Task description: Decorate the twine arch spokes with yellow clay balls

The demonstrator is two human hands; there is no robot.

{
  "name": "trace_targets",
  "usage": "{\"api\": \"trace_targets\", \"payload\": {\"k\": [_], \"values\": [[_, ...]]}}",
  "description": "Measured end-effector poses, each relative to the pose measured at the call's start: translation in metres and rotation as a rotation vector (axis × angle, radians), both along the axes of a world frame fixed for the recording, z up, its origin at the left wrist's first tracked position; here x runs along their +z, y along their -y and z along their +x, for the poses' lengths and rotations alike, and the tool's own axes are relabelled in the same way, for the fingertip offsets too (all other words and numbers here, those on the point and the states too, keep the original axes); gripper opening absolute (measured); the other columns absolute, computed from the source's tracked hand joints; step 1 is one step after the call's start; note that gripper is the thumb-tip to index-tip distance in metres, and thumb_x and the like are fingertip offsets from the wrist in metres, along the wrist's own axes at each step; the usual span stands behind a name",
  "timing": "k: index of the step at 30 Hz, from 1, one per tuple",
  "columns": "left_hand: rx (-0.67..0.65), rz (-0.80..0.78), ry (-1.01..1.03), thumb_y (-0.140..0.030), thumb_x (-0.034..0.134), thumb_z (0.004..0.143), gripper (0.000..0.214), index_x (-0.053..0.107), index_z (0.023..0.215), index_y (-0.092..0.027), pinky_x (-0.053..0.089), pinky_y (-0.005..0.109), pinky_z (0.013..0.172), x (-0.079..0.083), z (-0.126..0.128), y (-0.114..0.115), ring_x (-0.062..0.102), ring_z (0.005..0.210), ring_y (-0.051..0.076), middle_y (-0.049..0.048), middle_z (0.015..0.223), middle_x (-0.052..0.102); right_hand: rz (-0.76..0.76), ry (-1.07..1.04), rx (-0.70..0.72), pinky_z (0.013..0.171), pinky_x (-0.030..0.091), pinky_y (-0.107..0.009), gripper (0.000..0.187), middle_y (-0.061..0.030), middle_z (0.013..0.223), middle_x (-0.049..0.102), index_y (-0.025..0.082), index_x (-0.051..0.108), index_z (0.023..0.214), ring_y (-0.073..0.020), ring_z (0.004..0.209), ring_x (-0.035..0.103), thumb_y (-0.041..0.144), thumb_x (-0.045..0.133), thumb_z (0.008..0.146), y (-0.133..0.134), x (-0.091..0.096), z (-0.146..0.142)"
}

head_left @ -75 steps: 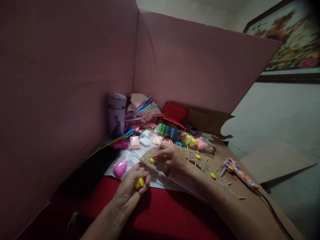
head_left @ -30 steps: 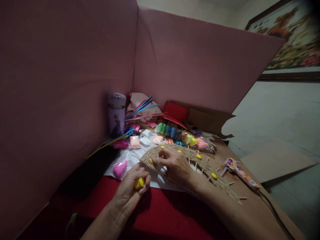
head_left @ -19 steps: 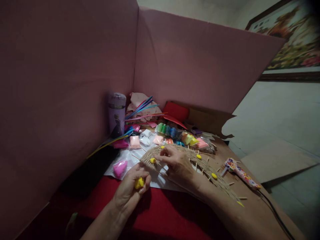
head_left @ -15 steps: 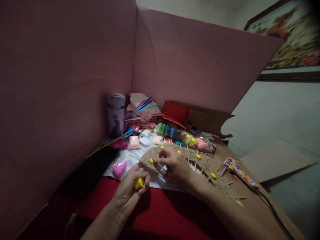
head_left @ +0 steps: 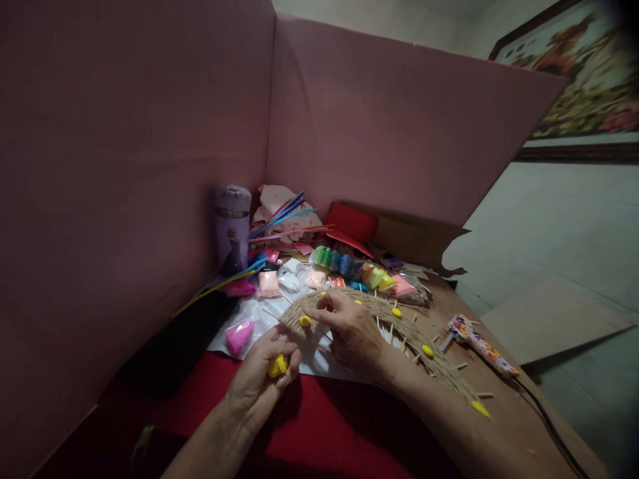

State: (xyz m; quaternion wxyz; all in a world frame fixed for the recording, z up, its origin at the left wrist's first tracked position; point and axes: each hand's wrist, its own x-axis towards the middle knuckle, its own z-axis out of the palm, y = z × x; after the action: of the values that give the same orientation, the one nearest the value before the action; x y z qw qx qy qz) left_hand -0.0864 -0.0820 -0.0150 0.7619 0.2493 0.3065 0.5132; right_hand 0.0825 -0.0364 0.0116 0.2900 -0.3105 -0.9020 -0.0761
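Observation:
My left hand [head_left: 262,379] rests on the red cloth [head_left: 319,426], its fingers pinched round a lump of yellow clay [head_left: 278,365]. Just beyond it my right hand [head_left: 349,329] lies over a twine-wrapped ring [head_left: 399,326], fingers curled on the ring's near left part beside a small yellow clay ball [head_left: 304,320]. Thin wooden sticks poke out of the ring, and several more yellow clay balls [head_left: 427,350] sit on their tips around it. What the right fingertips pinch is too small to make out.
Packets of coloured clay [head_left: 359,273] lie in a row behind the ring, with pink packets [head_left: 239,334] at left. A purple bottle [head_left: 232,229] and coloured sticks [head_left: 284,213] stand at the back. A patterned glue gun [head_left: 476,342] lies at right. Pink boards [head_left: 150,166] wall the space.
My right hand has shifted along the ring's near left part, and the ring has turned a little, bringing a yellow-tipped stick to the lower right. My left hand stays put with the yellow clay.

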Motion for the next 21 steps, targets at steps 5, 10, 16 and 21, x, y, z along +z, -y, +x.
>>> {"api": "trace_targets", "payload": {"k": [5, 10, 16, 21], "values": [[-0.002, 0.019, 0.006, -0.005, 0.058, 0.066, 0.034, 0.052, 0.099, -0.013, 0.021, 0.012, 0.032, 0.001, 0.000, 0.000, 0.037, 0.038, 0.003, -0.0039, 0.056, 0.050, -0.003, 0.056, -0.012, 0.061, 0.036, -0.026, 0.019, -0.0029, 0.082, 0.053, 0.026, 0.067, 0.094, -0.0147, 0.072, 0.047, 0.018, 0.061, 0.078, 0.002, 0.001, -0.002], [-0.004, 0.008, -0.016, -0.006, 0.058, 0.065, 0.032, 0.052, 0.095, -0.014, 0.020, 0.012, 0.032, 0.002, 0.001, 0.000, 0.035, 0.036, 0.003, -0.0047, 0.052, 0.048, 0.023, 0.079, -0.016, 0.060, 0.036, -0.026, 0.024, -0.0031, 0.082, 0.054, 0.027, 0.067, 0.096, -0.0152, 0.072, 0.047, 0.015, 0.061, 0.076, 0.004, 0.001, -0.001], [0.011, -0.014, -0.016, -0.006, 0.060, 0.063, 0.033, 0.052, 0.095, -0.014, 0.019, 0.012, 0.031, 0.002, 0.000, 0.001, 0.037, 0.037, 0.003, -0.0042, 0.052, 0.049, -0.035, -0.100, -0.065, 0.069, 0.044, -0.031, 0.046, -0.0061, 0.094, 0.059, 0.024, 0.063, 0.111, -0.0188, 0.084, 0.053, 0.005, 0.056, 0.070, 0.011, 0.008, 0.018], [0.020, -0.032, -0.047, -0.008, 0.059, 0.065, 0.033, 0.051, 0.097, -0.013, 0.018, 0.012, 0.031, 0.005, 0.001, 0.002, 0.034, 0.034, 0.004, -0.0038, 0.046, 0.048, -0.127, -0.317, -0.249, 0.072, 0.048, -0.031, 0.033, -0.0068, 0.095, 0.062, 0.024, 0.063, 0.114, -0.0180, 0.086, 0.058, 0.015, 0.046, 0.088, 0.019, 0.017, 0.061]]}}
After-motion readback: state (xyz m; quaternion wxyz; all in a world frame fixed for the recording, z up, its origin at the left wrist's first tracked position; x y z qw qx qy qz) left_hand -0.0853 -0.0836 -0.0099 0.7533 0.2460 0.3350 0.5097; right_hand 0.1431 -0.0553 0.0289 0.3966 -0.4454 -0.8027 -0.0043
